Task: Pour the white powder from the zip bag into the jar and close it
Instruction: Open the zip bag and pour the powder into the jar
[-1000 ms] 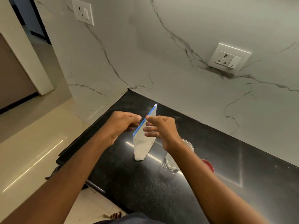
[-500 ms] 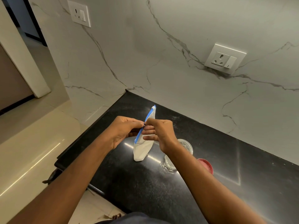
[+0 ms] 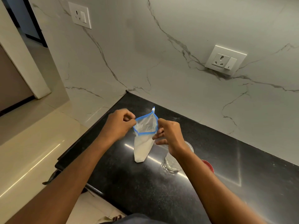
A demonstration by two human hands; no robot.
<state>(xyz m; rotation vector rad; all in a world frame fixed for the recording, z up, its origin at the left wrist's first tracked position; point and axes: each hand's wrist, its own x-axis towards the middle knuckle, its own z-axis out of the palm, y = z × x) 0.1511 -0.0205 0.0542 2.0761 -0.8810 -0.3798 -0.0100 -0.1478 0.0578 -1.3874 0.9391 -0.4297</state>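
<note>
A clear zip bag point(image 3: 142, 147) with a blue zip strip holds white powder in its lower half and stands upright with its bottom on the black counter point(image 3: 145, 188). Its mouth is pulled wide open. My left hand point(image 3: 119, 124) pinches the left side of the blue rim. My right hand point(image 3: 169, 136) pinches the right side. A clear glass jar point(image 3: 172, 164) without a lid stands just right of the bag, partly hidden behind my right wrist. A red lid point(image 3: 208, 165) lies on the counter behind my right forearm.
A marble wall rises behind the counter with a socket plate point(image 3: 225, 59) at the right and another point(image 3: 80, 14) at the upper left. The counter's left edge drops to a pale tiled floor point(image 3: 32, 151). A doorway lies at the far left.
The bag's zip was closed and edge-on earlier. Now both hands have pulled its two sides apart and the mouth gapes open.
</note>
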